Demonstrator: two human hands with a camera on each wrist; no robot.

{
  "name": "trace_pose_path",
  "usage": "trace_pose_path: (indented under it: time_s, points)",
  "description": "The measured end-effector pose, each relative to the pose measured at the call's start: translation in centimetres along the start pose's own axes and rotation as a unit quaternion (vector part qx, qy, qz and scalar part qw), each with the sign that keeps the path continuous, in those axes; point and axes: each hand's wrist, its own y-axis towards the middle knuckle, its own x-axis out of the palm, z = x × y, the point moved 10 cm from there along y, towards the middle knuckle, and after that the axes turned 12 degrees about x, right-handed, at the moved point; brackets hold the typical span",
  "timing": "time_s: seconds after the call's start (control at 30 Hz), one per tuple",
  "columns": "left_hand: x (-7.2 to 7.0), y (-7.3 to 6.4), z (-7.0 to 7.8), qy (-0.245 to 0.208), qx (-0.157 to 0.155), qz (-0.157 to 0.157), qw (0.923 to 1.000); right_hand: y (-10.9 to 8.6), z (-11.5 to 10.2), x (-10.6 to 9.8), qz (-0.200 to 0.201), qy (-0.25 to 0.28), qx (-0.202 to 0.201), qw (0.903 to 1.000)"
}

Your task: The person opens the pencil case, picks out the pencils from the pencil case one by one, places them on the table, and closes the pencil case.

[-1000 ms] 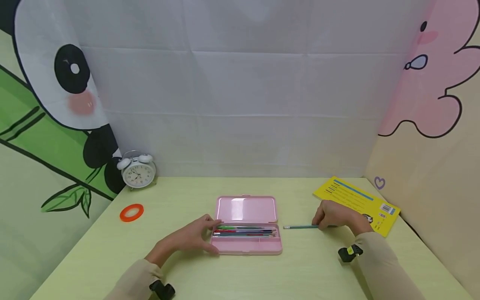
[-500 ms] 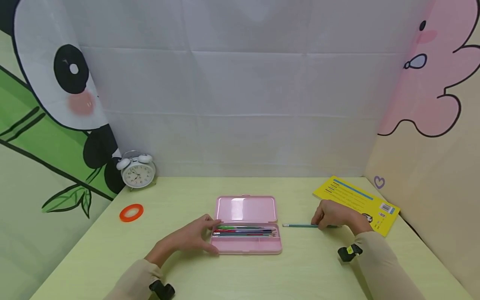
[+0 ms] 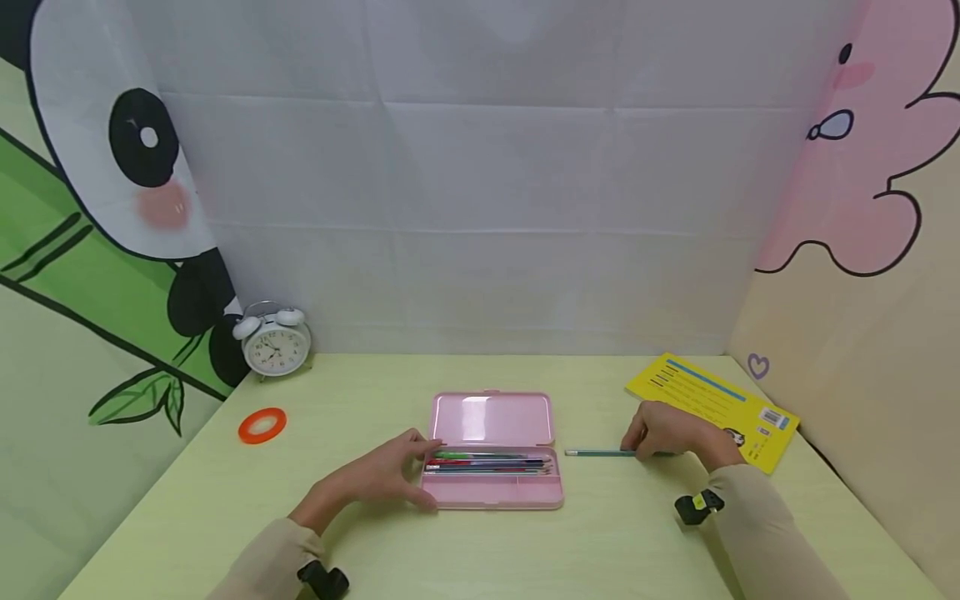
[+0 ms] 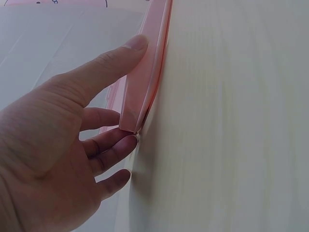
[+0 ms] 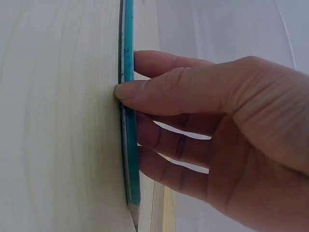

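Observation:
An open pink pencil case [image 3: 495, 493] lies mid-table with its lid [image 3: 491, 417] folded back. Several pencils [image 3: 487, 463] lie side by side in its upper compartment. My left hand [image 3: 382, 471] holds the left end of the case; in the left wrist view the thumb [image 4: 137, 43] presses its side and the fingers touch its corner. To the right of the case, my right hand [image 3: 667, 429] pinches a teal pencil [image 3: 600, 452] along the tabletop. Seen from the right wrist, the pencil [image 5: 129, 159] sits between thumb and fingers, its sharpened tip pointing away from the case.
A yellow book [image 3: 720, 400] lies behind the right hand, partly covered by it. At the back left stands a white alarm clock [image 3: 276, 346], with an orange tape ring [image 3: 262, 426] in front of it. A pale cloth [image 3: 487, 208] hangs along the table's far edge.
The right hand and the teal pencil have shifted very slightly left, toward the case. The left hand stays in place on the case.

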Motion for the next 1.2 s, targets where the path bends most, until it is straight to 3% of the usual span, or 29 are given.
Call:
trace_pose_path:
  time_s: [0.23,0.33,0.47,0.7,0.93,1.2]
  points:
    - [-0.1,-0.1,-0.1,0.002,-0.003,0.000,1.0000,0.3,-0.5,-0.5,0.015,0.009,-0.027,0.9995]
    - [-0.1,-0.1,-0.1,0.008,0.003,0.001,1.0000,0.4,-1.9,-1.0,0.037,0.002,-0.067,0.9971]
    - [-0.4,-0.1,0.2,0.020,0.017,0.006,0.9996,0.1,-5.6,-0.6,0.045,-0.015,-0.128,0.9907]
    - [-0.4,0.0,0.2,0.011,0.014,0.006,0.9998,-1.3,-13.4,2.3,-0.001,-0.008,-0.235,0.9719]
    - [-0.3,0.1,-0.3,0.004,0.007,0.002,1.0000,-1.7,-17.3,5.6,-0.038,-0.015,-0.231,0.9722]
    - [-0.2,0.1,-0.1,-0.003,0.004,0.000,1.0000,-2.0,-18.9,7.5,-0.037,-0.051,-0.250,0.9663]
